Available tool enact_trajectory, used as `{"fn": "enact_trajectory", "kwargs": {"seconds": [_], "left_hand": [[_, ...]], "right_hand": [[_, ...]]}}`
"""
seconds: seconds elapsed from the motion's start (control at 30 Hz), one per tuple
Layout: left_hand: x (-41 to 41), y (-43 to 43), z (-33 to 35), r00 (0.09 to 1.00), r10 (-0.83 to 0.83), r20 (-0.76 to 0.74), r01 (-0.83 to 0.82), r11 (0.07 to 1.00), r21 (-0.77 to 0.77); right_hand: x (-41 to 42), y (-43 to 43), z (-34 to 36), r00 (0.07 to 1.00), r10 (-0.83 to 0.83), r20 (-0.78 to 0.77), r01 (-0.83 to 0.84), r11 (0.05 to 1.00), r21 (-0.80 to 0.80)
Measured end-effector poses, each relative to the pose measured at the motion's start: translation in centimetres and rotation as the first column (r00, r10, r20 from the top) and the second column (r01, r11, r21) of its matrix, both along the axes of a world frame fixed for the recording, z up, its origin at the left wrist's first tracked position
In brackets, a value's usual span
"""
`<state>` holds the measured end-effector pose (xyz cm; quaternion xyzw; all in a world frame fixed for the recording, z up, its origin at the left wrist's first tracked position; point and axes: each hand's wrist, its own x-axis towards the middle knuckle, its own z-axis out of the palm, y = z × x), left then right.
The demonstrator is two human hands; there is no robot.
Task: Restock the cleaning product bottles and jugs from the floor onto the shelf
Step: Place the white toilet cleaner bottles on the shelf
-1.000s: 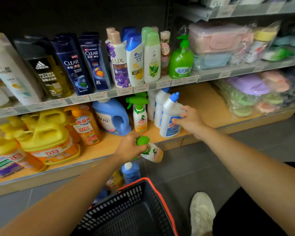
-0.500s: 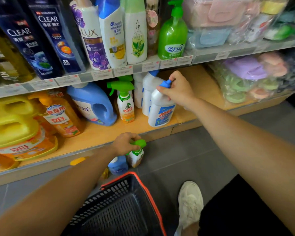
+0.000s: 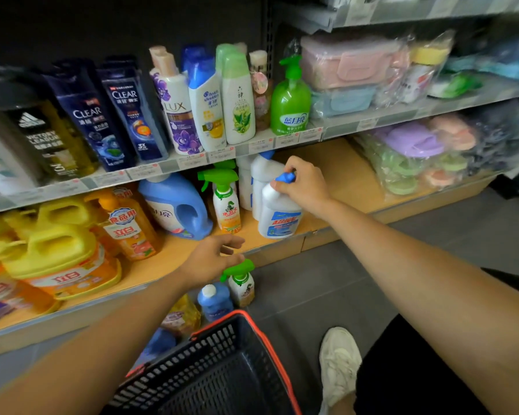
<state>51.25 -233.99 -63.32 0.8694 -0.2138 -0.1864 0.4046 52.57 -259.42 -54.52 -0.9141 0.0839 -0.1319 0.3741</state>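
**Restocking cleaners, hands caught mid-job**

Head cam: right hand (image 3: 304,185) had its fingers curled round the blue cap of the white cleaner bottle (image 3: 279,217), which stood upright on the wooden bottom shelf (image 3: 342,181), another white bottle (image 3: 259,181) just behind those fingers. Left hand (image 3: 212,260) was loosely spread and held nothing, fingertips just above the green trigger of a spray bottle (image 3: 241,284) standing on the floor (image 3: 327,280). Below that palm sat a blue bottle (image 3: 215,299) with a white cap, beside a dark basket (image 3: 222,372).

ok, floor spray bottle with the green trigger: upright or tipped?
Upright. The spray bottle stands base-down on the floor, trigger on top; the left hand hovers open above it.
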Motion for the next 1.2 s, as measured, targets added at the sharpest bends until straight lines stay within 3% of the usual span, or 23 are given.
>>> {"fn": "enact_trajectory", "kwargs": {"seconds": [0.2,0.37,0.47,0.57,0.77,0.87,0.97,1.03,1.1,1.2], "left_hand": [[-2.3,0.9,3.8,0.994,0.086,0.065,-0.071,0.977,-0.201],[-4.9,2.0,7.6,0.995,-0.027,0.092,0.056,0.944,-0.326],[-6.2,4.0,8.5,0.997,-0.05,0.06,0.066,0.95,-0.306],[-7.8,6.4,8.6,0.994,-0.098,0.036,0.105,0.941,-0.322],[-9.0,11.2,7.6,0.982,-0.18,-0.058,0.162,0.959,-0.231],[-8.8,12.6,6.5,0.974,-0.202,-0.102,0.18,0.966,-0.187],[-8.5,13.1,5.5,0.974,-0.194,-0.113,0.172,0.968,-0.183],[-8.2,13.4,4.9,0.978,-0.18,-0.109,0.159,0.97,-0.183],[-8.1,13.5,4.6,0.981,-0.167,-0.093,0.147,0.971,-0.189],[-8.0,13.5,4.2,0.992,-0.124,-0.036,0.116,0.979,-0.168]], "right_hand": [[-3.5,3.7,5.9,0.97,0.128,0.206,-0.173,0.96,0.22],[-6.9,6.8,8.9,0.961,0.149,0.231,-0.255,0.798,0.546],[-8.5,8.6,8.8,0.961,0.18,0.208,-0.272,0.734,0.622],[-9.5,10.0,7.8,0.931,0.304,0.203,-0.365,0.747,0.556],[-11.4,11.1,5.0,0.769,0.617,0.167,-0.635,0.709,0.307],[-11.7,11.7,3.7,0.743,0.647,0.169,-0.664,0.745,0.069],[-11.7,12.1,2.8,0.688,0.678,0.259,-0.648,0.735,-0.202],[-11.7,12.3,2.2,0.645,0.675,0.358,-0.606,0.737,-0.298],[-11.8,12.6,1.5,0.637,0.629,0.446,-0.582,0.771,-0.257],[-11.8,12.8,1.3,0.749,0.52,0.41,-0.579,0.815,0.024]]}}
